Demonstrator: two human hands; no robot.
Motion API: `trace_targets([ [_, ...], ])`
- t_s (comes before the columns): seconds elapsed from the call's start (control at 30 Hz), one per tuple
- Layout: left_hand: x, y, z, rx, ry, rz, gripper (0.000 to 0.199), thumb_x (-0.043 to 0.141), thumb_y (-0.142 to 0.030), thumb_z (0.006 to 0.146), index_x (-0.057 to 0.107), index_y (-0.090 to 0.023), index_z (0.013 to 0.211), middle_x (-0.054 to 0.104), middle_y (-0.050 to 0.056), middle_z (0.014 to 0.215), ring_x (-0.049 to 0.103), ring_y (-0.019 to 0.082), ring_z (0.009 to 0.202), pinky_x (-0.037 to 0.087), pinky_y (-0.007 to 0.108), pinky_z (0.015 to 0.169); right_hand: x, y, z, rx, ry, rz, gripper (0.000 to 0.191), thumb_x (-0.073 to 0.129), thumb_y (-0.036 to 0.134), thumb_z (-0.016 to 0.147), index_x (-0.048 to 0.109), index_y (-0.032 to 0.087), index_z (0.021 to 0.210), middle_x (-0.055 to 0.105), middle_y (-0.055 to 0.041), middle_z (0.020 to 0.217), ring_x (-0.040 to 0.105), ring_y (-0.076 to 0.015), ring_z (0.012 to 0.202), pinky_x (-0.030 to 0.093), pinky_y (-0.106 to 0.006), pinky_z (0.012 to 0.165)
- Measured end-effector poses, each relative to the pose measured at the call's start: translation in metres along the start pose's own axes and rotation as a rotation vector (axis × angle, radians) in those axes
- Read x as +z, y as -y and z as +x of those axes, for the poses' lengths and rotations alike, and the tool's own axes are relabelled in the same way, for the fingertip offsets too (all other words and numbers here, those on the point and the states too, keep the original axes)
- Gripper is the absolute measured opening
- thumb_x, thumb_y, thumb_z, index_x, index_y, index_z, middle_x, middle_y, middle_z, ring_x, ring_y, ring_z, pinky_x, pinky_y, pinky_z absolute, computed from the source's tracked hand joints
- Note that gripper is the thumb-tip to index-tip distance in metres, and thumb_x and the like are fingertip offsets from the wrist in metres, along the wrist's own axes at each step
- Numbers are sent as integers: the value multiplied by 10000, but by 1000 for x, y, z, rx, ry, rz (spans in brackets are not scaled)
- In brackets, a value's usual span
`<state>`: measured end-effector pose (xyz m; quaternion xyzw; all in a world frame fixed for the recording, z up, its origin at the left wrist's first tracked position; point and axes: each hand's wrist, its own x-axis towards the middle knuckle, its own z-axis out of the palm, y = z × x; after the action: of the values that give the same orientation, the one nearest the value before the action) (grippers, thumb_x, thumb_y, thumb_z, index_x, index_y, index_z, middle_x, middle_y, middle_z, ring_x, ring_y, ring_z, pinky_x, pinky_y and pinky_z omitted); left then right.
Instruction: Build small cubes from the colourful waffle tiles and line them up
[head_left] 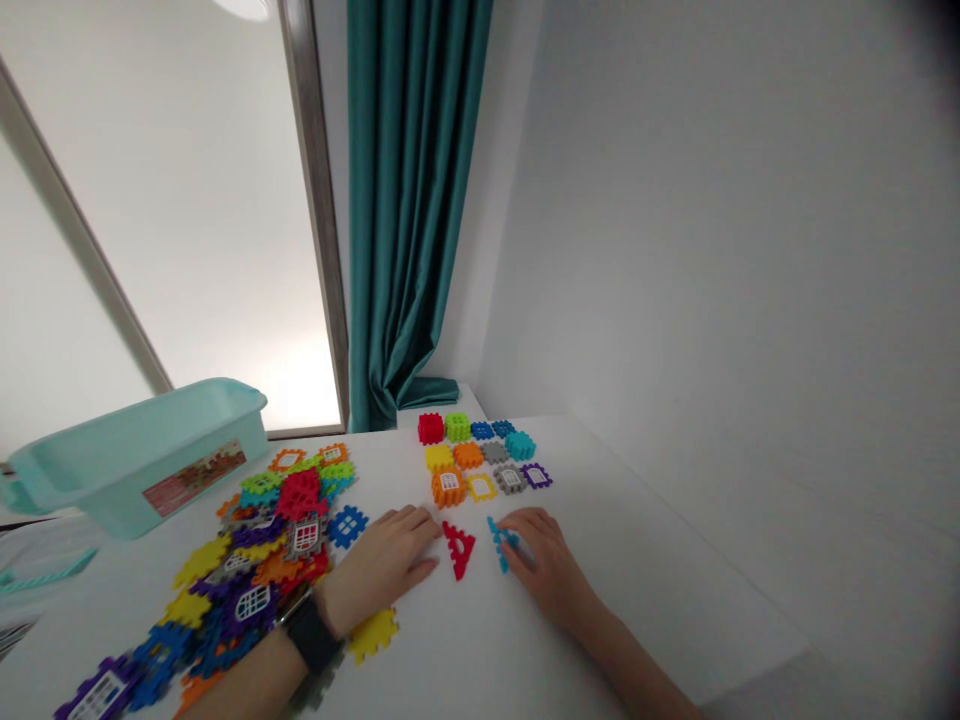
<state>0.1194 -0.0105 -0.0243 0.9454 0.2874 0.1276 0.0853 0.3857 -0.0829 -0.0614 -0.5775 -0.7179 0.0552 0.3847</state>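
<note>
On the white table, a red triangular piece (458, 550) lies between my two hands. My left hand (394, 552) rests just left of it, fingers apart and nothing held, with a watch on the wrist. Light blue is the piece (498, 545) that my right hand (541, 560) pinches at its right side, between thumb and fingers. A blue square piece (347, 526) sits beyond my left wrist, and a yellow piece (373, 636) lies below that wrist.
A mixed pile of toothed pieces (277, 570) spreads across the left. Behind it stands a light green tub (142, 450). Sorted by colour, small stacks such as the orange one (448, 487) stand in rows at the back. A plastic bag (45, 560) lies far left.
</note>
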Motion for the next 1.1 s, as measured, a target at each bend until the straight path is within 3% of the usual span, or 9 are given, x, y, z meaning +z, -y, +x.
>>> trace_targets([
  [0.07,2,2,2,6,-18,15,113,635,-249,933,637,-226,1044,669,58,1112,629,244,1032,476,369,930,1,11,2,-162,112,-28,283,628,145,842,692,257,1093,727,-72,1128,639,-261,1114,476,-454,1008],
  [0.23,5,2,-1,47,-97,1,134,649,-256,931,653,-231,1062,684,70,1169,623,253,1105,454,396,978,6,26,16,-267,249,-51,341,683,144,807,682,260,1128,703,-75,1212,633,-260,1123,460,-452,1022],
  [0.57,-3,-3,-16,121,-70,-125,251,606,-258,952,650,-242,1199,717,62,1216,603,238,1246,407,400,1100,12,27,25,-258,345,2,288,715,190,847,669,242,1126,731,-47,1146,641,-246,1075,407,-442,1039],
  [1.1,-4,-4,-18,102,-18,-126,281,626,-231,944,637,-234,1224,679,68,1277,598,249,1226,426,420,1083,17,21,24,-273,333,8,191,677,155,892,678,240,1063,732,-36,1155,639,-230,1089,414,-410,1015],
])
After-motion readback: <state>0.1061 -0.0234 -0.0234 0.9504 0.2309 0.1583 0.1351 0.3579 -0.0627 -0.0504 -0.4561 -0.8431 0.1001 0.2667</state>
